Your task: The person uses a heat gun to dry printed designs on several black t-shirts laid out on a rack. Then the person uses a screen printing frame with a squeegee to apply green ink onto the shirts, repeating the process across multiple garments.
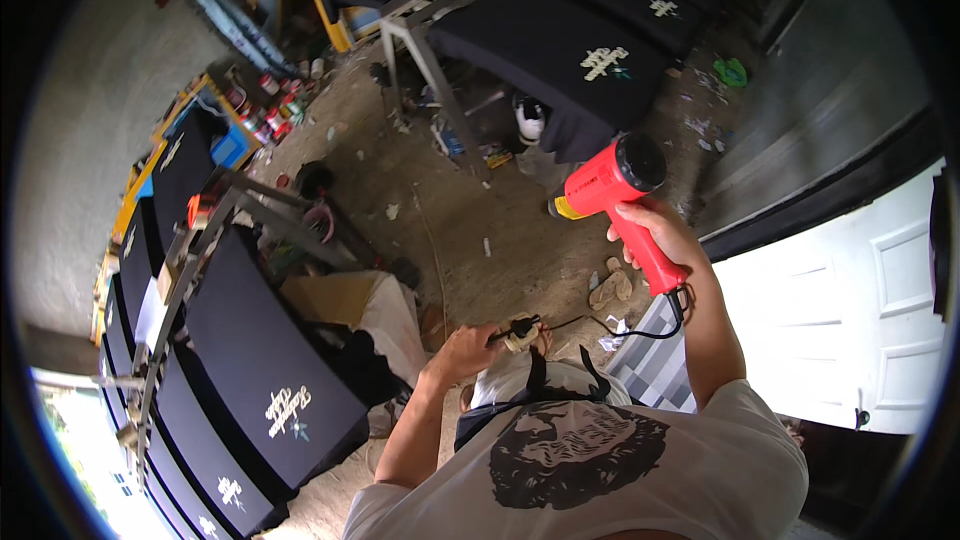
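Observation:
My right hand (662,232) is wrapped round the handle of a red heat gun (603,178). The gun has a black rear cap and a yellow collar by its nozzle, which points left. From the base of its handle a black cord (655,334) loops down and runs left. My left hand (464,352) is closed on a black cord end at waist height. Beside those fingers a dark plug-like piece and a cream-coloured piece (522,341) show; whether they are joined I cannot tell.
Black printed shirts (275,380) lie stretched along a rack at left, more black shirts (560,50) on another at the far side. A cardboard box (330,298) stands by the left rack. Slippers (611,285) and litter lie on the dirt floor. A white door (850,290) is at right.

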Available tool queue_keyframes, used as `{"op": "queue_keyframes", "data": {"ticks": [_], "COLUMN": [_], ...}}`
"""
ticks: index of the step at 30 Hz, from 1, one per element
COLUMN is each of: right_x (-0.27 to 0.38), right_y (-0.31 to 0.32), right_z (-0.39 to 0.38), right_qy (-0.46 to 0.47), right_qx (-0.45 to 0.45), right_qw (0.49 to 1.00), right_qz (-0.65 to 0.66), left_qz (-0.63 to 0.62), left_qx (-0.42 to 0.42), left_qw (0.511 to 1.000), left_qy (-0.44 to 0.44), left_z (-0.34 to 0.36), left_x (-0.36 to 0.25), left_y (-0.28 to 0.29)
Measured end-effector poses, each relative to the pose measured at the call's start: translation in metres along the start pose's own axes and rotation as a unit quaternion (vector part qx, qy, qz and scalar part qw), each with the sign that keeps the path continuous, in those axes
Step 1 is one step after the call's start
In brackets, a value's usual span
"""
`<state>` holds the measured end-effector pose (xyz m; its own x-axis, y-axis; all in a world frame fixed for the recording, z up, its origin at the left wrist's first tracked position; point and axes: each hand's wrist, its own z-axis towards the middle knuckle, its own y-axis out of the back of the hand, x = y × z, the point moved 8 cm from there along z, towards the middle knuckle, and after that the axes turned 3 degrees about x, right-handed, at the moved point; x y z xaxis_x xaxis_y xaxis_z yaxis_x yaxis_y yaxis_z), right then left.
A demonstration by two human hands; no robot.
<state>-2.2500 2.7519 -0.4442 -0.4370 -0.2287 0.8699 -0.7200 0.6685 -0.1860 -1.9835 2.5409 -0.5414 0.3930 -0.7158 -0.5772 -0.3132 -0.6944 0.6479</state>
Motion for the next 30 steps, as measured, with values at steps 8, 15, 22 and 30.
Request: {"op": "queue_keyframes", "data": {"ticks": [8,15,22,30], "right_x": [0.048,0.106,0.144,0.172], "right_y": [0.166,0.282,0.38,0.437], "right_z": [0.028,0.104,0.244,0.319], "right_qy": [0.029,0.074,0.049,0.021], "right_qx": [-0.09,-0.121,-0.105,-0.031], "right_qw": [0.995,0.99,0.993,0.999], "right_qz": [0.021,0.027,-0.002,-0.013], "left_qz": [-0.06,-0.01,-0.02,0.02], "left_qx": [0.013,0.052,0.082,0.063], "left_qw": [0.997,0.995,0.986,0.979], "left_qy": [-0.049,-0.082,-0.144,-0.195], "left_z": [0.154,0.289,0.419,0.533], "left_x": [-0.12,-0.181,-0.272,-0.309], "left_y": [0.035,0.032,0.059,0.071]}}
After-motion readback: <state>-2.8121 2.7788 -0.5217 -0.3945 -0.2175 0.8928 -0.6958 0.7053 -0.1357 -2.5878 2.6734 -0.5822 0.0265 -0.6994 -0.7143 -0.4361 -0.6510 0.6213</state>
